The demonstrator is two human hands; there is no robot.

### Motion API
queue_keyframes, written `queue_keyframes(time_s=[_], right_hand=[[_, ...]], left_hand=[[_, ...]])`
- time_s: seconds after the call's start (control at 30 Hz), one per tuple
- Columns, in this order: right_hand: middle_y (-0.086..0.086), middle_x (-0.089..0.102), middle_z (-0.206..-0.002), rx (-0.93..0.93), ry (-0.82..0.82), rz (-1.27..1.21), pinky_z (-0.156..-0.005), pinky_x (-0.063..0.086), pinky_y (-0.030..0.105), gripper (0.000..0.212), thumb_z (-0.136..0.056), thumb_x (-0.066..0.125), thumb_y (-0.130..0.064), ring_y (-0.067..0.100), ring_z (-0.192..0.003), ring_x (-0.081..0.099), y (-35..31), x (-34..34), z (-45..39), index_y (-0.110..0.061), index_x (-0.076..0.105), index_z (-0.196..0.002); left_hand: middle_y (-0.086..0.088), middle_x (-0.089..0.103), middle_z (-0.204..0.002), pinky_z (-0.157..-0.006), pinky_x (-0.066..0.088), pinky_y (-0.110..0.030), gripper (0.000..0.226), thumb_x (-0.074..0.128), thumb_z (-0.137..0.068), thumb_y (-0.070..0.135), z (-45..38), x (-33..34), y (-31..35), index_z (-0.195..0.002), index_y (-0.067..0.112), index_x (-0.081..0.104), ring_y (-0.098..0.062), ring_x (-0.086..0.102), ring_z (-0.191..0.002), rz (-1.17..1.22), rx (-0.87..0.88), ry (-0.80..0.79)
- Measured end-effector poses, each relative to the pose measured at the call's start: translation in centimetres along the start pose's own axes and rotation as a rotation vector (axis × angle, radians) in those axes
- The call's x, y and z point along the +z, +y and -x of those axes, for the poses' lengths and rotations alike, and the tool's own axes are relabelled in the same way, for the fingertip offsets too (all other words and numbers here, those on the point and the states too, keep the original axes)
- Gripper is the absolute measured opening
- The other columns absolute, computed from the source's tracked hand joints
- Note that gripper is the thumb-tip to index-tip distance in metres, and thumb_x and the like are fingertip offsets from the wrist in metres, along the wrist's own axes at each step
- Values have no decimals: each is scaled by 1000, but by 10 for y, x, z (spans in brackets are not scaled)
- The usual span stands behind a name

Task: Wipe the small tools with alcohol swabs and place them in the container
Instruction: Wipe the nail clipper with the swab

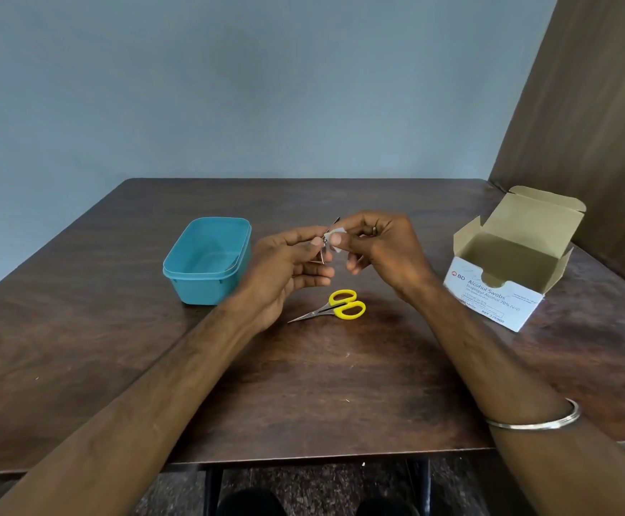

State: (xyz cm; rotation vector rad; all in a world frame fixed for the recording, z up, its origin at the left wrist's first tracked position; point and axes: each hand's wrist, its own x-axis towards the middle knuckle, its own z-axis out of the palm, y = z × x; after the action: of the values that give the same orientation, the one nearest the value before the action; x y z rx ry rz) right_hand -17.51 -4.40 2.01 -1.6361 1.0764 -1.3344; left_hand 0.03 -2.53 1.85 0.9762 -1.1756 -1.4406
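My left hand point(288, 270) holds a small metal nail clipper point(324, 247) above the middle of the table, its lever swung open. My right hand point(381, 247) pinches a white alcohol swab point(337, 236) against the top of the clipper. Small scissors with yellow handles point(335, 307) lie on the table just below my hands, blades pointing left. A teal plastic container point(205, 258) stands open to the left of my left hand, with nothing visible inside.
An open white box of alcohol swabs point(508, 277) stands at the right of the dark wooden table point(322, 385). A brown panel rises behind it at the right. The near table edge runs below my forearms.
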Motion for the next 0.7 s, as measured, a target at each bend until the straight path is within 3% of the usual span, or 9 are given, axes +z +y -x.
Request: queue_keyframes(time_s=[0.13,0.23,0.37,0.5,0.57,0.7], right_hand=[[8,69,-70,16,39,-45,-44,48,29,23,-79,82,-7,23,-43,56,2,1,-2,-11,63,-89],[4,69,-71,10,40,-12,-43,48,29,32,-77,84,-11,23,-44,58,3,0,-2,-13,63,-100],[10,74,-80,-5,48,61,-46,49,29,19,-82,81,-16,21,-47,59,3,1,-2,-7,72,-96],[6,74,-79,-34,26,66,-45,47,27,4,-90,72,-15,20,-48,59,2,-1,-1,-14,76,-92],[6,73,-79,-25,8,72,-45,47,28,3,-90,73,-15,21,-49,60,3,-1,-1,-14,75,-91],[13,73,-83,18,4,82,-45,46,28,19,-82,81,-15,20,-49,60,3,1,-1,-3,68,-92]], left_hand=[[-11,69,-80,-62,59,-32,19,56,-97,6,1,1,-2,-110,5,69,-23,68,-65,-11,-14,-45],[-12,68,-81,-61,59,-31,22,55,-97,6,1,0,-1,-116,2,67,-22,68,-64,-18,-20,-59],[-12,68,-81,-60,59,-31,24,54,-97,5,2,-4,2,-118,2,66,-22,66,-65,-29,-20,-70],[-13,69,-83,-62,59,-32,25,53,-98,4,1,-7,3,-118,7,67,-21,67,-66,-43,-20,-72],[-13,70,-84,-62,58,-32,24,53,-98,4,1,-7,2,-117,8,67,-21,67,-66,-56,-20,-72],[-12,69,-82,-59,57,-30,23,53,-97,4,1,-8,1,-116,4,68,-21,66,-64,-79,-17,-87]])
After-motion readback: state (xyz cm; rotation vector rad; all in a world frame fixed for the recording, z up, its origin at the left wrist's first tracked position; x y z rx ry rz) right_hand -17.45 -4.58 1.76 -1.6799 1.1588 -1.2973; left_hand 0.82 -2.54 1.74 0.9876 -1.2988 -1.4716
